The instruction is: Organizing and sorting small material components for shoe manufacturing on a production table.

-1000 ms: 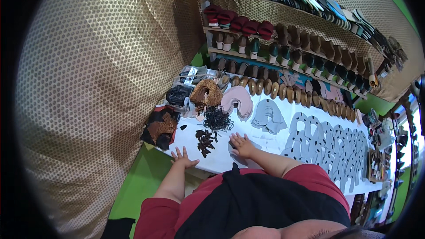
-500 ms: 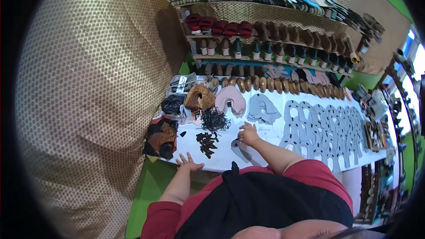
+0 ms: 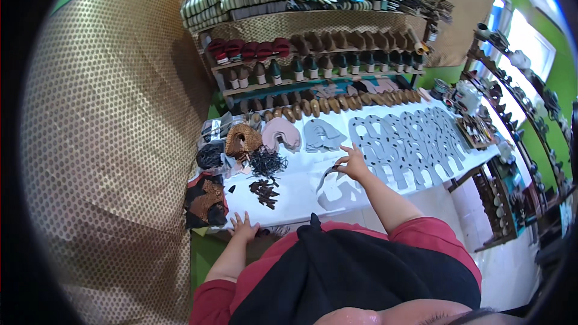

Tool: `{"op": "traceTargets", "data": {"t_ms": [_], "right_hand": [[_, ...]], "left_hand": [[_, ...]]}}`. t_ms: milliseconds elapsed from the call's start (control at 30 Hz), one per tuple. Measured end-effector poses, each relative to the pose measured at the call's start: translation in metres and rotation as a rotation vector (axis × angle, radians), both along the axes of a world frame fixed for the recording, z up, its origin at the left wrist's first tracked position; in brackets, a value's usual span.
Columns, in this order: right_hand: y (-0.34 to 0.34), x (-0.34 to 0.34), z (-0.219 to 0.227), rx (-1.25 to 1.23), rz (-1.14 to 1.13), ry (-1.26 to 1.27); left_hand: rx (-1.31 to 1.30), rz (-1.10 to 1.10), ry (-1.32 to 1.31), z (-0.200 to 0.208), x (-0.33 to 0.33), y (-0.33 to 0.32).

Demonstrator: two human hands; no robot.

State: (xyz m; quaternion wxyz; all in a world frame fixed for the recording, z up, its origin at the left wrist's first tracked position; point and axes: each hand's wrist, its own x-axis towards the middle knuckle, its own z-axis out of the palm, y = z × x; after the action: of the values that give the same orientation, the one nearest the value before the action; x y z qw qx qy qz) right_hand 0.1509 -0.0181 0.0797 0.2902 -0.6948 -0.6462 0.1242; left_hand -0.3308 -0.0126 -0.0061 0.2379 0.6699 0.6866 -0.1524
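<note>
My right hand (image 3: 354, 164) is above the table and pinches a thin, curved grey shoe-upper piece (image 3: 325, 176). The piece is tilted, seen almost edge-on, and casts a shadow on the white tabletop. My left hand (image 3: 243, 228) rests at the table's near edge, fingers spread and nothing in it. Just beyond the left hand lies a pile of short dark brown strips (image 3: 265, 192). Behind that is a heap of thin black strips (image 3: 268, 161). A stack of grey upper pieces (image 3: 323, 136) lies beyond my right hand.
On the right, rows of grey arch-shaped pieces with black marks (image 3: 403, 138) cover the table. Pink pieces (image 3: 282, 132), leopard-print pieces (image 3: 243, 140) and dark scraps (image 3: 206, 201) lie to the left. Shelves of shoes (image 3: 313, 72) stand behind; a tool box (image 3: 475, 130) sits far right.
My right hand has lifted the grey piece off the tabletop, tilting it up. The left hand stays at the table edge. The whole view has shifted, showing more of the right side.
</note>
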Motion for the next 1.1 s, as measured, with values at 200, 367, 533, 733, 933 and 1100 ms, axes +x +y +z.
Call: {"op": "traceTargets", "data": {"t_ms": [200,367,533,733,933,1100], "right_hand": [[-0.044,0.057,0.019,0.031,-0.071,0.073],[-0.064,0.11,0.032,0.024,-0.109,0.086],[-0.073,0.178,0.035,0.008,-0.123,0.11],[-0.062,0.263,0.035,0.023,-0.034,0.127],[-0.043,0.356,0.037,-0.054,0.014,0.162],[-0.003,0.424,0.02,-0.137,-0.063,0.244]], "left_hand": [[0.011,0.009,0.022,0.007,0.012,0.0],[0.124,0.192,-0.078,0.005,0.026,0.003],[0.434,0.093,-0.093,0.028,0.108,0.003],[0.565,-0.102,-0.215,0.012,0.241,0.015],[0.243,-0.04,-0.28,-0.019,0.379,0.032],[-0.047,0.105,-0.181,-0.018,0.424,0.051]]}}
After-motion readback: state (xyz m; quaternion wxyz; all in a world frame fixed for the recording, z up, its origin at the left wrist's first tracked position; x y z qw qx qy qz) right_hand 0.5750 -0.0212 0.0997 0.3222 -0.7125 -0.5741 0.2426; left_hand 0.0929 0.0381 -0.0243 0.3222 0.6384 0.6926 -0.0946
